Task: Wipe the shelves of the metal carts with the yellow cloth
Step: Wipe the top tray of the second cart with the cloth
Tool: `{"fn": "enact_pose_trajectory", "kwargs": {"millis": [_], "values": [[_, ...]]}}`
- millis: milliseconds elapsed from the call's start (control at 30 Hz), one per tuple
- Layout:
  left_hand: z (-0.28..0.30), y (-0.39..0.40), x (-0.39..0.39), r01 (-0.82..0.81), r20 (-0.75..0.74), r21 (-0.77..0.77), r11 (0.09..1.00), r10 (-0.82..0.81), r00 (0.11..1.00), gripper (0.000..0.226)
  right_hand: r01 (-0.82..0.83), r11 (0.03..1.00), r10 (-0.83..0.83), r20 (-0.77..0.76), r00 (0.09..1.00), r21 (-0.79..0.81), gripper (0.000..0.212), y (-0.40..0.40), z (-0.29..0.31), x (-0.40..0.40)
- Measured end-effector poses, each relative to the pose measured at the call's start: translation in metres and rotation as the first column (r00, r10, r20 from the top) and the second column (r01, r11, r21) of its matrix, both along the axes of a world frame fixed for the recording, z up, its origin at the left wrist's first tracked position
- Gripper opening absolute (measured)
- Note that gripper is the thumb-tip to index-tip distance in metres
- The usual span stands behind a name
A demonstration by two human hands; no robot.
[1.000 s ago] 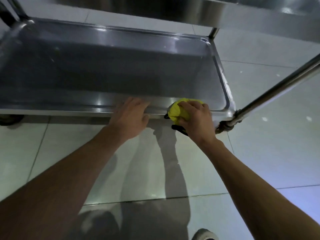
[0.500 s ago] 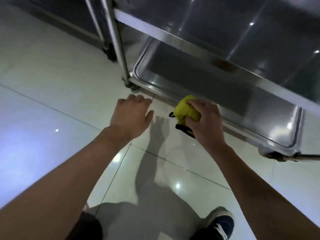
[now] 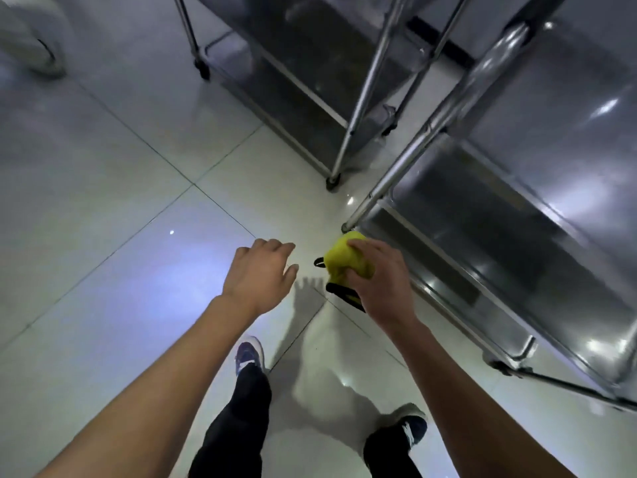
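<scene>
The right hand point(image 3: 379, 282) is clenched around the bunched yellow cloth point(image 3: 348, 260) at the centre of the frame, fingers wrapped over its top; a dark edge of the cloth hangs out below the palm. The cloth is in the air just beside the near corner of the nearer metal cart point(image 3: 517, 215), close to the foot of its corner post, and whether it touches the post cannot be told. The left hand point(image 3: 258, 274) is empty, fingers loosely curled and slightly spread, hanging over the tiled floor point(image 3: 103, 201) left of the cloth, apart from both carts.

The nearer cart fills the right side of the frame, its bottom shelf running from centre to lower right. A second metal cart point(image 3: 310, 63) stands at upper centre, a narrow strip of floor between the two. The left half of the frame is open floor. The person's two shoes point(image 3: 249, 353) stand at lower centre.
</scene>
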State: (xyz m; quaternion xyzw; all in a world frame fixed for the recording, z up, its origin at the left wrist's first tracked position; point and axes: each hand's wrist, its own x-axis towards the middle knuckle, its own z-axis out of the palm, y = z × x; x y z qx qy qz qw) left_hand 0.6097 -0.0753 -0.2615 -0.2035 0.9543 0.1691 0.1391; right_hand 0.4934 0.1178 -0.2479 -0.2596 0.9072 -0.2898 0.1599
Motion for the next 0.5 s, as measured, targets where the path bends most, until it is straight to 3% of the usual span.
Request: {"fn": "enact_pose_trajectory", "kwargs": {"millis": [200, 500], "values": [[0.107, -0.086, 0.028, -0.050, -0.016, 0.013, 0.999, 0.050, 0.999, 0.047, -0.019, 0.996, 0.015, -0.055, 0.998, -0.084, 0.049, -0.089, 0.107, 0.031], [0.189, -0.173, 0.057, -0.145, -0.045, 0.040, 0.989, 0.147, 0.988, 0.047, -0.038, 0.993, 0.035, -0.027, 0.999, -0.111, 0.050, -0.175, 0.192, 0.038]]}}
